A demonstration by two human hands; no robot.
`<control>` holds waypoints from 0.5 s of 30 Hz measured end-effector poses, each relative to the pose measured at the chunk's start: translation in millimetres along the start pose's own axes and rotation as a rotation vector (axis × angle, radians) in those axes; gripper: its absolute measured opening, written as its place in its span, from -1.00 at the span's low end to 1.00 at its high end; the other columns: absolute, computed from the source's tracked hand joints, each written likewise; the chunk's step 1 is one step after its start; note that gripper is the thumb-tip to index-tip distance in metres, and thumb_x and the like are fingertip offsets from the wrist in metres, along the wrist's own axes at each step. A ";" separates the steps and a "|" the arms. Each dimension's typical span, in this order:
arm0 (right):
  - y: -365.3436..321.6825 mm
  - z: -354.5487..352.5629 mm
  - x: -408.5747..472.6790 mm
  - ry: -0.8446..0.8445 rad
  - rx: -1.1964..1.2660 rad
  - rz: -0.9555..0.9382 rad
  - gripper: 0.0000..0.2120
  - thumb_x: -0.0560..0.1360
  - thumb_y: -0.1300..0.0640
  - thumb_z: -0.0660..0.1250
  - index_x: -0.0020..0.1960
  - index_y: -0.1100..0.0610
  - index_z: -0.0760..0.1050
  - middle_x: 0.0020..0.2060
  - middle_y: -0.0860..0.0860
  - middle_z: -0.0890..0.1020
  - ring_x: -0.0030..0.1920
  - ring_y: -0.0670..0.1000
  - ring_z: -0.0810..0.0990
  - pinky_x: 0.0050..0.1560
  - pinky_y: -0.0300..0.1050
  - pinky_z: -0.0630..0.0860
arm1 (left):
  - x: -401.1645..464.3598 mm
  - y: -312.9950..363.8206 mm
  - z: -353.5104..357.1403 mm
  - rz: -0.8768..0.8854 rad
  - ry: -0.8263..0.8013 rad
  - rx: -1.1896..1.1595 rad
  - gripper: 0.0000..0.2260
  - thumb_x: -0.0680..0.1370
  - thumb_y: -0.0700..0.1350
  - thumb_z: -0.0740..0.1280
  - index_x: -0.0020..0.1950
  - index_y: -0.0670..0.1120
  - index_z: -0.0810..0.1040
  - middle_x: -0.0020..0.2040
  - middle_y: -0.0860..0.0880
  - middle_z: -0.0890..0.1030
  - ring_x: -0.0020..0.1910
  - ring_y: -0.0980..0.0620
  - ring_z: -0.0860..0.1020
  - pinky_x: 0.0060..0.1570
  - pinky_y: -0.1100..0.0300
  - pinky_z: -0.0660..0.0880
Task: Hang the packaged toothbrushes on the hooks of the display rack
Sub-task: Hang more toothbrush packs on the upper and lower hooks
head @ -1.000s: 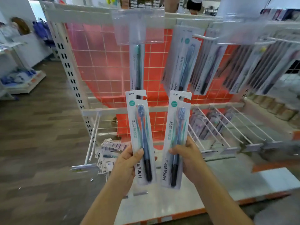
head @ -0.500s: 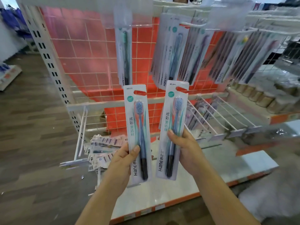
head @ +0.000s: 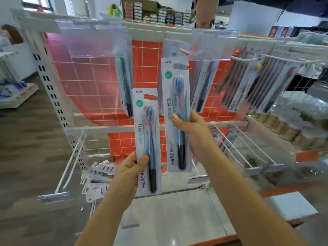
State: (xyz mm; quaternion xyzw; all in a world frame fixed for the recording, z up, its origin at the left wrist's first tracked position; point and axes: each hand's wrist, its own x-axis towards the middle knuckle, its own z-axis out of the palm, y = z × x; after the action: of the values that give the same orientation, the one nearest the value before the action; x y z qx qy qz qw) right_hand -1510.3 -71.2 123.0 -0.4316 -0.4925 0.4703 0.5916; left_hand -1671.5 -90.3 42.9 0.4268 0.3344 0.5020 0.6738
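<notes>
1. While the right hand (head: 193, 135) grips one toothbrush pack (head: 176, 114) raised to the hook (head: 183, 50) above it, the hang hole may miss the tip; the pack would snag.
2. Left hand (head: 131, 167) grips a second pack (head: 149, 141) lower, beside it; a loose pinch risks dropping.
3. Compared with earlier, the right pack has risen well above the left.

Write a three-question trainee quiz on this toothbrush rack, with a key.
1. True or false: the left hand holds its toothbrush pack higher than the one in the right hand.
2. Which pack has its top nearest the upper hook? A. left hand's B. right hand's
3. Fill in: the rack's back panel is a ___ grid.

Key: 1 false; 2 B; 3 red
</notes>
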 end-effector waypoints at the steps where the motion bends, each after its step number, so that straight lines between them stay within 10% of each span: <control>1: -5.4 -1.4 6.8 -0.003 0.010 -0.014 -0.87 0.48 0.26 0.33 -0.09 0.04 0.54 -0.31 -0.17 0.66 -0.22 -0.18 0.63 -0.13 -0.30 0.53 | 2.3 -2.4 0.8 0.003 0.009 0.001 -0.67 0.41 -0.10 0.26 0.16 -0.10 0.53 -0.07 -0.03 0.69 -0.12 0.04 0.66 -0.23 0.23 0.59; 15: 1.2 -26.0 39.2 0.104 0.111 -0.135 -0.89 0.49 0.27 0.31 -0.06 0.11 0.58 -0.22 -0.06 0.69 -0.14 -0.04 0.66 -0.10 -0.15 0.60 | 27.5 -20.1 8.1 -0.021 0.072 0.073 -0.72 0.41 -0.07 0.28 0.09 -0.06 0.58 -0.09 -0.06 0.69 -0.13 -0.02 0.65 -0.19 0.12 0.57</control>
State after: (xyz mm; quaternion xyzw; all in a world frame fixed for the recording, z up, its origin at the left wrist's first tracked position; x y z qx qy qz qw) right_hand -1481.9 -33.8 125.1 -0.3878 -0.4622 0.4332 0.6696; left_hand -1649.0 -68.3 27.4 0.4293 0.3810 0.4974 0.6505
